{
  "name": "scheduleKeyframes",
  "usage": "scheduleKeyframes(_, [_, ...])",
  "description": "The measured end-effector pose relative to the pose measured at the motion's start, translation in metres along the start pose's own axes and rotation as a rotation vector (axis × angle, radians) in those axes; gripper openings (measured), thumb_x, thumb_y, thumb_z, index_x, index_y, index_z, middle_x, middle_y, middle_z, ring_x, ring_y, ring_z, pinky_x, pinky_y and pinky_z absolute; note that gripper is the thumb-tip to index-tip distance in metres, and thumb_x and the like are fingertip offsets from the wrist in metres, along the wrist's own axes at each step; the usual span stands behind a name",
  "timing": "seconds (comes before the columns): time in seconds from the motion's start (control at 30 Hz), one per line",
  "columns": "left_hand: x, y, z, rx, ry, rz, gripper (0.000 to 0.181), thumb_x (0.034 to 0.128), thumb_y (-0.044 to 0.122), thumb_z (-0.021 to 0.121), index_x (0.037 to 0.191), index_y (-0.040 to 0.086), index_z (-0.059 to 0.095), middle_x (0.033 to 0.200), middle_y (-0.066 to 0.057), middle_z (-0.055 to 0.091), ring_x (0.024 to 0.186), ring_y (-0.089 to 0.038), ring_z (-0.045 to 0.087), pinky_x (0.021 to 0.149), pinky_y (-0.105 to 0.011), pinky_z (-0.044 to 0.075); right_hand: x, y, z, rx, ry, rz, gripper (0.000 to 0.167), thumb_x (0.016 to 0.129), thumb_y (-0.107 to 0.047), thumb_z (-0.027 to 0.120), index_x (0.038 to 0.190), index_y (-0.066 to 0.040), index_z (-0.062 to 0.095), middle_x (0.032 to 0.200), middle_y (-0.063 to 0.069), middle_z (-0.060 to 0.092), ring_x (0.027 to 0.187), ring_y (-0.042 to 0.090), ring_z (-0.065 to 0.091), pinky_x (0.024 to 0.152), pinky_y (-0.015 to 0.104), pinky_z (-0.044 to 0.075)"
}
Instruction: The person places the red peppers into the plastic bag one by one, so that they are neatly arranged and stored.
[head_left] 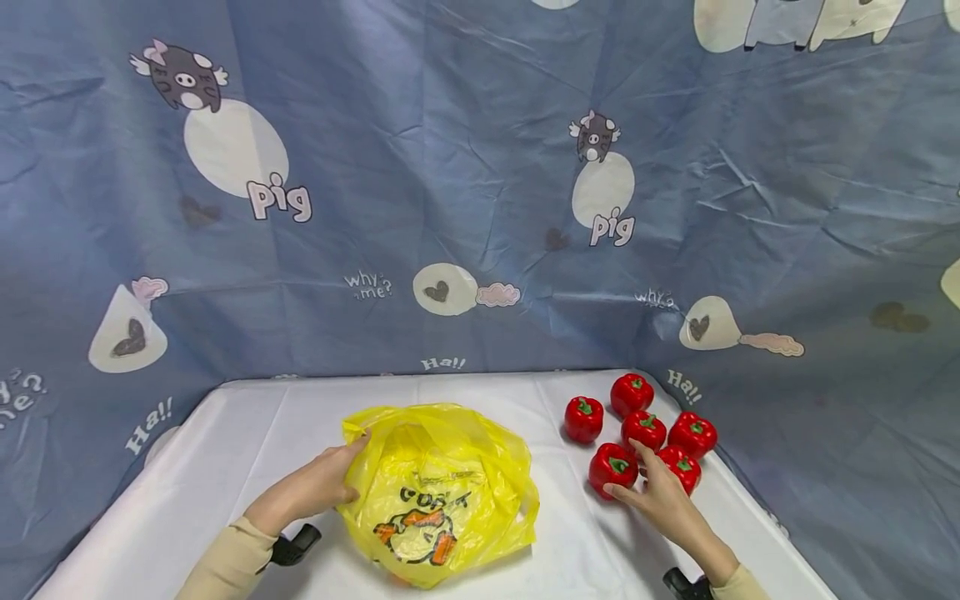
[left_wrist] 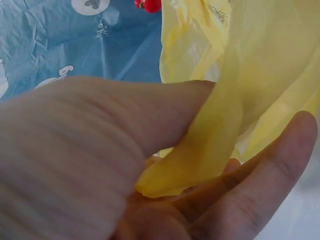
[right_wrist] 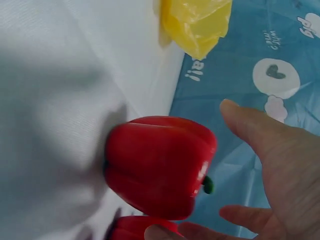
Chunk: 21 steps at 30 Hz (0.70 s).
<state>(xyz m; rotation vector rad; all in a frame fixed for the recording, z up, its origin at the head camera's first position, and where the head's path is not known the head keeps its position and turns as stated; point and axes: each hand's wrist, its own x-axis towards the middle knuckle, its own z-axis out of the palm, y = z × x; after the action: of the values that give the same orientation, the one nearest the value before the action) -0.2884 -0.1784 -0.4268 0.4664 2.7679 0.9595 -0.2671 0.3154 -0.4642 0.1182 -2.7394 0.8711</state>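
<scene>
My left hand point(head_left: 321, 482) pinches the left edge of a yellow plastic bag point(head_left: 487, 467); its mouth gapes and a cartoon print shows on its front. In the left wrist view, the thin yellow film point(left_wrist: 212, 150) passes between thumb and fingers. My right hand point(head_left: 663, 500) reaches over the nearest red bell pepper point(head_left: 611, 468), thumb on one side and fingers on the other. The right wrist view shows this bell pepper point(right_wrist: 160, 165) on the cloth, with the thumb spread apart from it. Whether the fingertips touch any pepper is hard to tell.
More red bell peppers surround the right hand: one at the left point(head_left: 583, 418), one at the back point(head_left: 632, 394), one in the middle point(head_left: 643, 431), and others to the right point(head_left: 693, 434). A white cloth point(head_left: 247, 433) covers the table. Blue printed fabric point(head_left: 480, 167) hangs behind and beside it.
</scene>
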Motion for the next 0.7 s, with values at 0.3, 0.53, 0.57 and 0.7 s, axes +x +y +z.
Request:
scheduleKeyframes(0.3, [0.002,0.000,-0.002,0.043,-0.008,-0.007,0.087,0.0736,-0.008,0.073,0.148,-0.009,0.027,0.138,-0.035,0.045,0.087,-0.023,0.056,0.060,-0.032,0.046,0.000,0.007,0.016,0.044,0.006,0.077,0.090,0.075,-0.036,0.082,0.141,0.006,0.038,0.135,0.029,0.051,0.114,0.039,0.057,0.088,0.047,0.052])
scheduleKeyframes(0.53, [0.001,-0.001,-0.003,0.074,-0.019,-0.005,0.087,0.0743,-0.005,0.076,0.147,-0.008,0.029,0.141,-0.035,0.042,0.120,-0.045,0.050,0.072,-0.038,0.047,0.005,0.011,0.025,0.052,0.027,0.095,0.089,0.075,-0.031,0.082,0.140,0.010,0.038,0.136,0.029,0.050,0.121,0.042,0.052,0.094,0.050,0.048])
scheduleKeyframes(0.57, [0.001,-0.002,-0.002,0.074,-0.016,0.002,0.087,0.0742,-0.005,0.076,0.147,-0.008,0.029,0.141,-0.035,0.042,0.121,-0.046,0.050,0.073,-0.038,0.048,0.006,0.012,0.026,0.040,0.021,0.102,0.090,0.075,-0.032,0.082,0.141,0.010,0.037,0.137,0.030,0.049,0.122,0.043,0.051,0.095,0.051,0.047])
scheduleKeyframes(0.7, [0.002,-0.003,-0.001,0.075,-0.001,0.027,0.088,0.0730,-0.005,0.077,0.147,-0.010,0.029,0.139,-0.035,0.044,0.118,-0.042,0.054,0.074,-0.037,0.048,0.008,0.014,0.029,0.025,-0.011,0.137,0.094,0.076,-0.034,0.081,0.142,0.011,0.032,0.139,0.032,0.045,0.126,0.045,0.047,0.097,0.053,0.045])
